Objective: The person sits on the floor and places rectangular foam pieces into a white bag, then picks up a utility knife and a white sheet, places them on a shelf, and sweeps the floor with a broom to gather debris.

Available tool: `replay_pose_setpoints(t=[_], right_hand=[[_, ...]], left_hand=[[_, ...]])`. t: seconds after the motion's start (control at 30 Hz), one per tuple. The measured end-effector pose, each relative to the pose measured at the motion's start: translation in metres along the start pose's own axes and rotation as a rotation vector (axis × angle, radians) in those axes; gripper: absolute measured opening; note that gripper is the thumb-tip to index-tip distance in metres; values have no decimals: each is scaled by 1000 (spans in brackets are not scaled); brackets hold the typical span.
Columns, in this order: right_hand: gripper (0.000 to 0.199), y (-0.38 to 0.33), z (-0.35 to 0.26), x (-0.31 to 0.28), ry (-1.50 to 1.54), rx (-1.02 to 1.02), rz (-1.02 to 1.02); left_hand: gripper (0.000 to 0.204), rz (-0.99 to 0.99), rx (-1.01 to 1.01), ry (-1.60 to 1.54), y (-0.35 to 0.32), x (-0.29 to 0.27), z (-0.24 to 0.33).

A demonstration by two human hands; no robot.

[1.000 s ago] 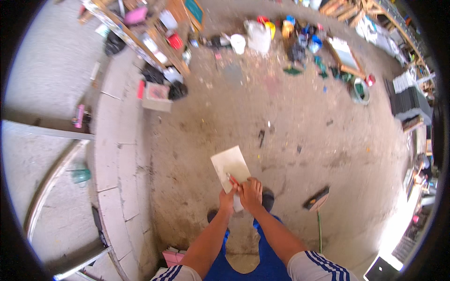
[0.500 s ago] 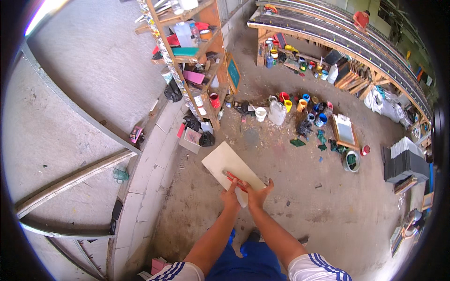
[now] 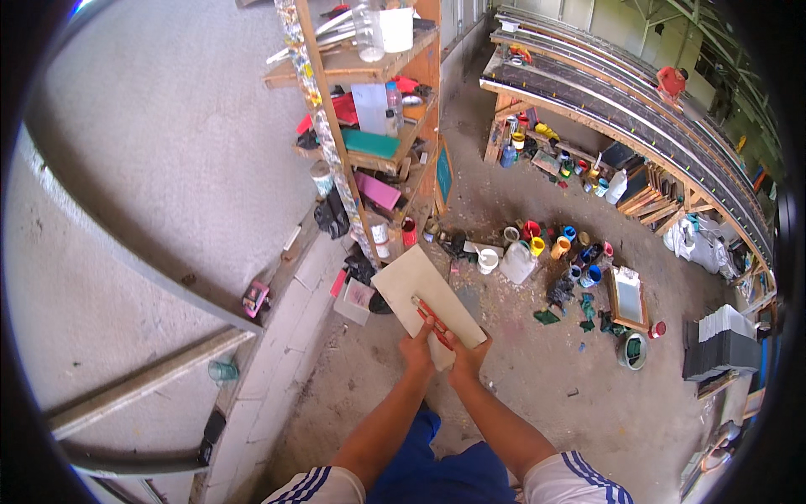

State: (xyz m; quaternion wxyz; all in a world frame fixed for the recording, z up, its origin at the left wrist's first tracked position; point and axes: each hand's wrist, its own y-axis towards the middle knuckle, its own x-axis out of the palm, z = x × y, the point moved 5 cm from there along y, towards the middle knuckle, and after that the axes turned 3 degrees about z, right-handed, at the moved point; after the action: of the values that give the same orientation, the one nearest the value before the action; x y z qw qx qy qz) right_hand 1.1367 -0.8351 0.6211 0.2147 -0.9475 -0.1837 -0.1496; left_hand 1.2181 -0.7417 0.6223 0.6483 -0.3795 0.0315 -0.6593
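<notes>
Both hands grip the near end of a pale flat board [image 3: 424, 300], held in front of the wooden shelf [image 3: 369, 126]. The left hand [image 3: 417, 350] and right hand [image 3: 467, 356] seemingly pinch a red pencil [image 3: 432, 321] against it. Carrying it well calls for thumbs on top and the board level.

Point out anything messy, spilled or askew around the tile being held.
Both hands, left hand and right hand, grip a pale tile with a red tool against it. Beyond it, paint cups and a white jug are scattered over the stained floor, with green rags strewn among them.
</notes>
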Motion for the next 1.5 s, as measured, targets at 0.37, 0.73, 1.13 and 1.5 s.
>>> replay_pose_setpoints(t=[0.37,0.73,1.13,1.5], right_hand=[[72,58,-87,159,156,-118,-259],[97,140,-153,243,-54,-529,-377],[34,246,-157,290,-86,-346,-518],[28,282,-115,317,175,331,-327]], left_hand=[[46,-110,252,-108,74,94,130],[33,-129,516,-205,113,190,212],[39,10,478,-151,179,246,214],[56,-18,458,31,223,238,237]])
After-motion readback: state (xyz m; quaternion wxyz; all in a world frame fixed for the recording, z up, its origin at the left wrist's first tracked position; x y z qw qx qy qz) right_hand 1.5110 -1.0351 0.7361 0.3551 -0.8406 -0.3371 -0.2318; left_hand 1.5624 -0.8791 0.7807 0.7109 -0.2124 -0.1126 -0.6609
